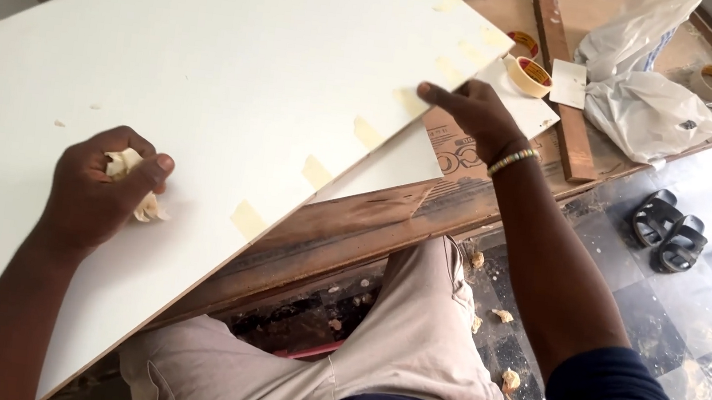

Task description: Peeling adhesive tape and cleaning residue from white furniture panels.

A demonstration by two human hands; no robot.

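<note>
While your left hand (98, 193) fists crumpled tape wad (136, 188) on white laminate board (209, 76), right hand (473, 115) splayed, pinching edge tape strip (407, 100); board stiff, likely heavy; strip thin, tears easily, grip loose end

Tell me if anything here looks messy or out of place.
Crumpled tape scraps litter the floor below the bench. The left hand clutches a wad of peeled tape on the white board; tape pieces line its edge.
</note>
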